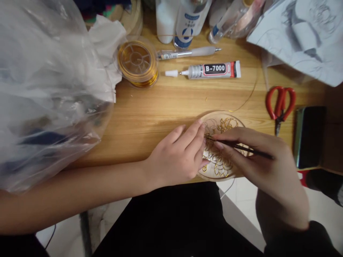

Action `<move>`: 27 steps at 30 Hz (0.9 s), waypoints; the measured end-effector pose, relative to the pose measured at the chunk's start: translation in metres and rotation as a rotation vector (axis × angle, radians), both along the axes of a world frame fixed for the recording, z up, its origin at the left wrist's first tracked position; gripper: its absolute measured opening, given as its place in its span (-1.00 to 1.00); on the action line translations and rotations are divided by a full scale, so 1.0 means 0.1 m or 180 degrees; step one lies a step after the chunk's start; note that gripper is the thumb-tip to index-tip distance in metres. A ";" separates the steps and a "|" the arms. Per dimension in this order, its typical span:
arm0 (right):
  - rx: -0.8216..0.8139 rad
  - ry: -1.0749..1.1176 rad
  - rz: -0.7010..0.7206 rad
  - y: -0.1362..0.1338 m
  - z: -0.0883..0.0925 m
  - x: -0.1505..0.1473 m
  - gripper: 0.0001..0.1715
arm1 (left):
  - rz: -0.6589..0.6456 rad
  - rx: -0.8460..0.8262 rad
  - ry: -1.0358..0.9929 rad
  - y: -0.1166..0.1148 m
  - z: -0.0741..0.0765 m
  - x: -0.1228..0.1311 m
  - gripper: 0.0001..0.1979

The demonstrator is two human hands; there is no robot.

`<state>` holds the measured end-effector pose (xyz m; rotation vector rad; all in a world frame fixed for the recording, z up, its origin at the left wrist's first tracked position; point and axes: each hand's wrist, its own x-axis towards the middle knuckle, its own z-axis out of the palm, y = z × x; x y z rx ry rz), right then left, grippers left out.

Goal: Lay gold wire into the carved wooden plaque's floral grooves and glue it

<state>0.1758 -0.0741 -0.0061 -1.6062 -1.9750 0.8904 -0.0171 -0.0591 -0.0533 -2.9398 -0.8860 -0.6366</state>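
A round wooden disc (214, 175) with drawn lines and gold wire shapes lies at the table's front edge. My left hand (179, 153) rests on the disc's left side, fingers spread a little, its fingertips on the rim and surface. Closed around dark tweezers (241, 146), my right hand (257, 160) is over the disc's right side. The tweezers' tips touch down near the disc's upper middle, close to my left fingertips. Whether a piece of wire is between the tips is too small to tell.
Behind the disc lie a glue tube (214, 70), a pen (193, 53) and a gold wire spool (138, 62). Red-handled pliers (280, 103) and a phone (311, 137) are at the right. A plastic bag (48, 89) covers the left; bottles (187, 25) and a sketch (308, 39) stand farther back.
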 end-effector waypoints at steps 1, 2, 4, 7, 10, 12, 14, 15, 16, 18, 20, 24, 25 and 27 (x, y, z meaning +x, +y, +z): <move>0.0005 -0.0025 0.0027 0.01 0.01 0.00 -0.85 | 0.0008 -0.0002 0.0010 0.00 0.00 0.00 -0.59; 0.0020 -0.0037 0.0045 0.02 0.02 0.00 -0.86 | 0.0015 -0.0009 0.0019 0.00 0.00 0.00 -0.59; 0.0060 -0.0036 0.0025 0.02 0.01 -0.01 -0.86 | 0.0026 -0.0024 0.0025 -0.01 0.00 0.00 -0.59; 0.0168 -0.0045 -0.0007 0.01 0.00 -0.03 -0.85 | 0.0031 -0.0043 -0.0001 -0.01 0.00 0.00 -0.60; 0.0298 -0.0139 0.0026 0.00 -0.01 -0.05 -0.84 | 0.0026 -0.0066 -0.0013 -0.02 -0.01 0.00 -0.61; 0.0380 -0.0197 0.0082 0.00 -0.01 -0.06 -0.85 | 0.0014 -0.0083 -0.0017 -0.02 -0.01 0.00 -0.62; 0.0443 -0.0258 0.0127 -0.01 -0.01 -0.07 -0.85 | -0.0003 -0.0112 -0.0033 -0.01 -0.01 -0.01 -0.62; 0.0468 -0.0293 0.0140 -0.01 0.00 -0.08 -0.84 | -0.0011 -0.0127 -0.0042 -0.01 -0.01 -0.01 -0.62; 0.0493 -0.0331 0.0147 -0.01 0.00 -0.09 -0.84 | -0.0016 -0.0138 -0.0050 -0.01 -0.01 -0.01 -0.63; 0.0544 -0.0384 0.0151 -0.02 0.00 -0.11 -0.83 | -0.0026 -0.0146 -0.0066 -0.01 -0.01 -0.01 -0.62; 0.0576 -0.0374 0.0134 -0.03 -0.01 -0.12 -0.82 | -0.0029 -0.0148 -0.0075 -0.01 -0.01 -0.01 -0.62; 0.0610 -0.0229 0.0009 -0.06 -0.06 -0.12 -0.80 | 0.0021 -0.0125 -0.0074 -0.02 -0.02 0.00 -0.62; 0.0618 -0.0183 -0.0041 -0.07 -0.07 -0.11 -0.80 | 0.0030 -0.0105 -0.0076 -0.02 -0.02 0.00 -0.62; 0.0596 -0.0090 -0.0160 -0.08 -0.11 -0.10 -0.79 | 0.0040 -0.0064 -0.0085 -0.02 -0.02 0.00 -0.62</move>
